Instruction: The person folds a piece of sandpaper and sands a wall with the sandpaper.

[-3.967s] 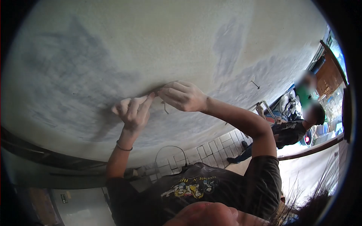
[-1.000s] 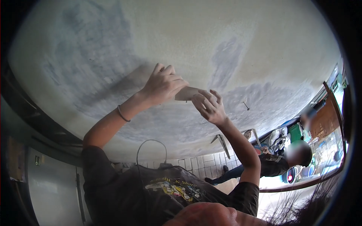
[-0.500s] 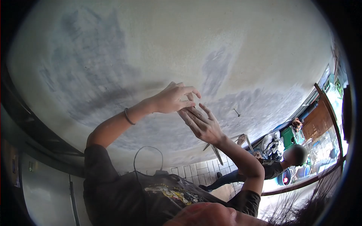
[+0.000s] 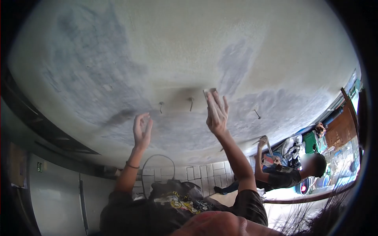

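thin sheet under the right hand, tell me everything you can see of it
The thin sheet looks greyish and straight-edged, perhaps sandpaper, though its grain is too small to make out. Its end shows past the fingertips of the right hand; the rest is covered. It appears to lie against the pale wall, just right of a bent rod.

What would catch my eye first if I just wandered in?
Probably the pale wall filling the upper view, blotched with grey patches. Near the middle, the right hand holds a small pad, while the left hand is open further left. Another person is at lower right.
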Motion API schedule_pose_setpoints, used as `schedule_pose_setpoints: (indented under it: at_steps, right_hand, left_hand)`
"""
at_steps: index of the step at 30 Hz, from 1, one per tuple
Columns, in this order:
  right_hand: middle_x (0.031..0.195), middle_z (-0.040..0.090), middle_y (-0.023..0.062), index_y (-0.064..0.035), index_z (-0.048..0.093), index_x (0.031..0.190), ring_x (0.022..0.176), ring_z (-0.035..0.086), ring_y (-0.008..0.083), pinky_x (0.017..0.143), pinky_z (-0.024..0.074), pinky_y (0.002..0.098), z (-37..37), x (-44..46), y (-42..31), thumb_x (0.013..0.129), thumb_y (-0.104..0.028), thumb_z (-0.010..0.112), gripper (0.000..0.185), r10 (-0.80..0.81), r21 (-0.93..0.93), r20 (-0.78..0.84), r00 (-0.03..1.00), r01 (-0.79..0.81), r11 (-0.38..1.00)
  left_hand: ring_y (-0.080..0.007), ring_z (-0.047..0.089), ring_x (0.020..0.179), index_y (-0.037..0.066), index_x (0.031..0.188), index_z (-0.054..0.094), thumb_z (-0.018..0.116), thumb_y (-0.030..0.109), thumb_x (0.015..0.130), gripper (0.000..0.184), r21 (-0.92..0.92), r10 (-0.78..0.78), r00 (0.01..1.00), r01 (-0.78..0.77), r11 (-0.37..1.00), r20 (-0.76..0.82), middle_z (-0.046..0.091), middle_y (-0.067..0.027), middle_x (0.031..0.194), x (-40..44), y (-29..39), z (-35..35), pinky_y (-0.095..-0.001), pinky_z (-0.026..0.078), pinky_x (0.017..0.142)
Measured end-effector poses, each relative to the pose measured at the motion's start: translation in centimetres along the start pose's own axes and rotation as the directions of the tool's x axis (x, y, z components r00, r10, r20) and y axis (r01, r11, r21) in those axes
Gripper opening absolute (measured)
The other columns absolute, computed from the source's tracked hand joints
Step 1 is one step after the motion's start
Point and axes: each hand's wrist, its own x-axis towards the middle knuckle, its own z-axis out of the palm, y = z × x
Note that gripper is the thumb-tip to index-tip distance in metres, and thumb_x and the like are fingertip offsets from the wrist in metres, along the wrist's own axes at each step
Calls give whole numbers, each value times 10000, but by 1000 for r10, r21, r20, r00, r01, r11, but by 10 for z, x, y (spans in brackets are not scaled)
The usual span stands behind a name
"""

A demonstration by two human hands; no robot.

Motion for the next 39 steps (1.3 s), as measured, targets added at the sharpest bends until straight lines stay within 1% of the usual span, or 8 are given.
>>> schedule_pose_setpoints:
  at_steps: [4, 5, 8, 10, 19, 26, 28, 39]
  right_hand:
    - [1385, 623, 109, -16, 600, 1335, 1345, 544, 273, 1195, 227, 502, 15, 61, -5, 965, -43, 573, 372, 50, -81, -63, 997, -55, 995]
    - [1426, 591, 111, -25, 594, 1353, 1380, 509, 266, 1211, 137, 535, 24, 56, -4, 976, -73, 561, 382, 67, -70, -18, 998, -68, 995]
    - [1440, 572, 149, 10, 551, 1396, 1415, 466, 294, 1215, 66, 542, 49, 9, -11, 998, -77, 516, 409, 92, -104, -18, 996, -93, 990]
    - [1475, 537, 158, 16, 520, 1425, 1445, 422, 308, 1208, -11, 554, 65, -5, -8, 1000, -108, 499, 443, 107, -85, -12, 994, -108, 991]
    - [1534, 475, 139, -11, 464, 1482, 1480, 359, 311, 1198, -64, 564, 55, 48, -18, 969, -150, 526, 535, 146, -63, -80, 986, -151, 987]
    - [1570, 421, 144, -16, 390, 1526, 1513, 287, 301, 1199, -46, 556, 46, 17, -61, 1041, -140, 438, 503, 379, -71, 34, 925, -376, 924]
    - [1593, 380, 146, -20, 367, 1538, 1524, 258, 296, 1198, -39, 563, 51, 34, -63, 1049, -146, 430, 509, 430, -23, -19, 902, -431, 902]
    - [1604, 368, 111, -66, 352, 1553, 1515, 279, 285, 1214, 15, 572, 59, 46, -100, 1042, -160, 468, 532, 494, -77, -6, 869, -493, 867]
  left_hand:
    - [-116, 458, 885, 66, 1234, 608, 649, 152, 961, 289, 93, -45, 994, 55, 994, -102, 609, -6, 1056, -19, -14, -39, -258, 374, 770]
    - [-115, 460, 893, 66, 1256, 598, 650, 146, 961, 310, 28, -121, 970, 129, 991, -209, 608, -10, 1071, -28, -17, -49, -263, 384, 770]
    - [-113, 466, 893, 63, 1303, 569, 642, 122, 965, 350, -95, -198, 903, 175, 980, -382, 594, -26, 1098, -63, -40, -74, -273, 407, 762]
    - [-145, 515, 1014, 32, 1318, 539, 621, 121, 988, 351, -145, -396, 782, 374, 916, -482, 569, -62, 1135, -90, -50, -86, -283, 428, 906]
    - [-122, 444, 862, 78, 1333, 555, 644, 144, 957, 392, -25, -532, 802, 547, 837, -274, 581, -31, 1100, -121, -55, -133, -281, 400, 739]
    - [-129, 452, 947, 83, 1339, 565, 649, 193, 967, 397, -102, -509, 861, 504, 858, -23, 596, -36, 1173, -126, -40, -138, -282, 397, 769]
    - [-144, 459, 961, 87, 1340, 567, 644, 203, 972, 394, 21, -509, 858, 509, 861, 68, 605, -40, 1166, -118, -26, -145, -291, 398, 797]
    - [-172, 518, 1032, 102, 1346, 570, 638, 231, 980, 394, -48, -521, 854, 520, 853, 5, 610, -53, 1185, -147, -39, -182, -307, 426, 868]
